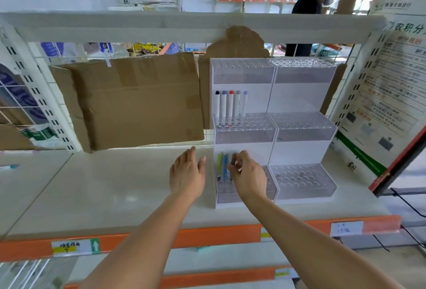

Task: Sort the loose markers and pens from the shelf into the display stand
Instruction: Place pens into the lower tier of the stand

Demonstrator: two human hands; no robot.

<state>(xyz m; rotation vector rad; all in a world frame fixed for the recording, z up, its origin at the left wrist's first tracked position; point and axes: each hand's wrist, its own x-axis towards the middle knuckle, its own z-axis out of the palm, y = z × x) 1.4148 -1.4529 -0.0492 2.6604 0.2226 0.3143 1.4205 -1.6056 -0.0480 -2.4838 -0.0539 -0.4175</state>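
Right hand [250,177] pinched a brown pen [233,159] over the display stand [302,104]. Left hand [186,173] hovered flat, holding nothing.

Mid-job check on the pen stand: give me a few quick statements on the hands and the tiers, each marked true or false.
1. The right hand pinches a brown pen at the bottom tier of the display stand. True.
2. The left hand holds a marker. False: its fingers are relaxed and it holds nothing.
3. Five white markers stand in the middle tier on the stand's left half. True.
4. The top tier is full of pens. False: its holes show no pens.
5. A yellow pen and a blue pen stand beside the brown pen. True.
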